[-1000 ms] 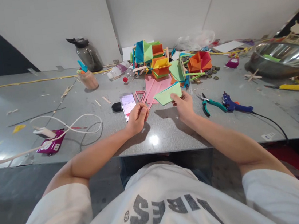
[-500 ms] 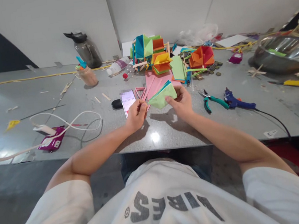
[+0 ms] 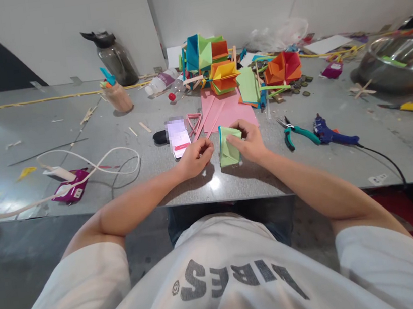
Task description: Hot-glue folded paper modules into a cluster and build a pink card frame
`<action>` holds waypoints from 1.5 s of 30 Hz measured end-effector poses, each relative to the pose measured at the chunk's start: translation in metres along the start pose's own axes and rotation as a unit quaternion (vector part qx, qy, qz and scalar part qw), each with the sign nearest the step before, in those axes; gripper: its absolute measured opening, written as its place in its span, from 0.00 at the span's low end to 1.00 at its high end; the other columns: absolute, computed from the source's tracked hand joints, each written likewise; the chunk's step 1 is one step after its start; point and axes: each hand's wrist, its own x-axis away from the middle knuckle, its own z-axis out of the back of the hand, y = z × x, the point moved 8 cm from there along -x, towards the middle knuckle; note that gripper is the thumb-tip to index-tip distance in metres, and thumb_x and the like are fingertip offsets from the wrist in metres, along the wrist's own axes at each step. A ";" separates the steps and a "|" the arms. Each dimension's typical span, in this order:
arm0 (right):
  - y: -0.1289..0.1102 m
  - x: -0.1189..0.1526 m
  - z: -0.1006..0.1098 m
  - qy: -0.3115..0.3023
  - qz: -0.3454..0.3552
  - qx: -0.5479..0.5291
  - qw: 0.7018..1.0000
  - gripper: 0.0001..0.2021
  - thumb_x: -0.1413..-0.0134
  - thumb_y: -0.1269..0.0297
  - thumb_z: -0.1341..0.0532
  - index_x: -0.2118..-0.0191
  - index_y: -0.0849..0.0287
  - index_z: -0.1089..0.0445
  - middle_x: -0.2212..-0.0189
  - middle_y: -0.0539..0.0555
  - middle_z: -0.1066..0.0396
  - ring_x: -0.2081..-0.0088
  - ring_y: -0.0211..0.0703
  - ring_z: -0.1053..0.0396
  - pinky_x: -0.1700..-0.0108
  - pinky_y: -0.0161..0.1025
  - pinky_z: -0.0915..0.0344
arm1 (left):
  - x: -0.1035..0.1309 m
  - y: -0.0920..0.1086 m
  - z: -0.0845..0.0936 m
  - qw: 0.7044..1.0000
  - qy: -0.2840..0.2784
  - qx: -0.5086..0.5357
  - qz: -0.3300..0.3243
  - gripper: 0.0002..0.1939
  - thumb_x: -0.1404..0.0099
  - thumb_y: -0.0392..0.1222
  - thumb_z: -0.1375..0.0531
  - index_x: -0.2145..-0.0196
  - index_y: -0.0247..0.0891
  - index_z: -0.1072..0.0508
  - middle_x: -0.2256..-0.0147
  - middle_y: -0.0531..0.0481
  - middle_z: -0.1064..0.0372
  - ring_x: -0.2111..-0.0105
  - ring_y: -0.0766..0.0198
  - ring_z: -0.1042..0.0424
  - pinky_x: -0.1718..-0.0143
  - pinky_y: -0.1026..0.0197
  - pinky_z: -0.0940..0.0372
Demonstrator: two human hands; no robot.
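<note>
Grey speckled table point(image 3: 75, 136) under glare, backed by white wall panels point(image 3: 60, 26) with a dark gap at far left. Green folded paper point(image 3: 228, 147) near the table's front edge, just right of the phone point(image 3: 180, 140), standing tilted on the surface. Right hand point(image 3: 248, 141) curled over the paper's top right, fingers pinching it. Left hand point(image 3: 194, 157) loosely closed just left of the paper, fingertips near its left edge; whether touching, impossible to tell. Pink sheet point(image 3: 229, 113) just behind the paper, colourful origami cluster point(image 3: 209, 63) farther back. Pliers point(image 3: 295, 135) and blue glue gun point(image 3: 331, 135) right of the paper, steel bowl point(image 3: 396, 66) far right. Dark bottle point(image 3: 113, 57) and cup point(image 3: 118, 95) back left of the phone, white cable point(image 3: 89, 165) and purple packet point(image 3: 68, 190) well left. Scattered sticks and scraps across the surface.
</note>
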 end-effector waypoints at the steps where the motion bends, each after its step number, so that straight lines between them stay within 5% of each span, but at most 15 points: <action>1: -0.002 0.001 0.001 0.008 0.009 -0.007 1.000 0.15 0.48 0.48 0.26 0.63 0.50 0.25 0.70 0.48 0.28 0.66 0.44 0.36 0.62 0.44 0.38 | 0.000 0.000 0.000 1.000 -0.002 0.002 -0.004 0.17 0.17 0.54 0.35 0.62 0.44 0.31 0.76 0.58 0.31 0.79 0.68 0.33 0.74 0.63 0.39; 12: -0.025 0.019 -0.002 -0.008 0.105 -0.030 0.994 0.19 0.40 0.42 0.23 0.56 0.49 0.23 0.64 0.50 0.23 0.65 0.45 0.31 0.55 0.49 0.30 | 0.002 -0.005 0.006 0.999 0.030 -0.010 -0.017 0.21 0.12 0.59 0.41 0.60 0.43 0.28 0.72 0.54 0.28 0.73 0.64 0.28 0.66 0.58 0.33; 14: -0.027 0.020 -0.002 -0.006 0.104 -0.020 0.994 0.21 0.42 0.40 0.22 0.57 0.48 0.23 0.65 0.50 0.23 0.65 0.46 0.30 0.55 0.50 0.29 | 0.001 -0.004 0.011 0.997 0.062 0.010 -0.052 0.19 0.16 0.62 0.35 0.51 0.43 0.23 0.64 0.50 0.22 0.65 0.61 0.22 0.60 0.56 0.28; 18: -0.034 0.022 -0.011 -0.044 0.112 0.000 0.993 0.24 0.47 0.37 0.20 0.63 0.48 0.26 0.70 0.49 0.26 0.68 0.45 0.33 0.58 0.49 0.30 | 0.003 0.002 0.013 0.990 0.071 0.003 -0.123 0.36 0.28 0.70 0.23 0.36 0.46 0.21 0.42 0.38 0.17 0.45 0.51 0.16 0.43 0.49 0.23; 28: -0.042 0.028 -0.030 -0.091 0.140 0.074 0.983 0.36 0.47 0.20 0.22 0.73 0.48 0.32 0.74 0.51 0.31 0.68 0.48 0.35 0.59 0.51 0.35 | 0.009 0.028 0.005 0.984 0.101 -0.009 -0.148 0.30 0.35 0.73 0.18 0.58 0.44 0.16 0.61 0.46 0.16 0.61 0.56 0.19 0.55 0.51 0.25; 35: -0.045 0.034 -0.033 -0.114 0.183 0.078 0.973 0.26 0.39 0.35 0.20 0.68 0.47 0.30 0.70 0.51 0.27 0.67 0.48 0.32 0.59 0.49 0.33 | 0.011 0.034 0.007 0.978 0.120 0.054 -0.161 0.24 0.30 0.66 0.18 0.65 0.44 0.16 0.65 0.48 0.17 0.64 0.58 0.18 0.59 0.53 0.26; 40: -0.041 0.029 -0.031 -0.115 0.190 0.059 0.973 0.19 0.37 0.39 0.22 0.61 0.47 0.23 0.63 0.55 0.19 0.62 0.50 0.26 0.55 0.50 0.25 | 0.005 0.022 0.026 0.975 0.178 0.083 -0.104 0.32 0.37 0.74 0.17 0.68 0.42 0.19 0.69 0.50 0.21 0.68 0.61 0.25 0.62 0.55 0.30; 45: -0.036 0.023 -0.026 -0.103 0.192 0.067 0.974 0.18 0.29 0.41 0.26 0.62 0.48 0.21 0.65 0.54 0.21 0.63 0.48 0.28 0.56 0.49 0.25 | 0.000 0.017 0.036 0.980 0.174 0.032 -0.096 0.34 0.38 0.78 0.19 0.62 0.43 0.16 0.67 0.50 0.20 0.68 0.62 0.27 0.61 0.55 0.31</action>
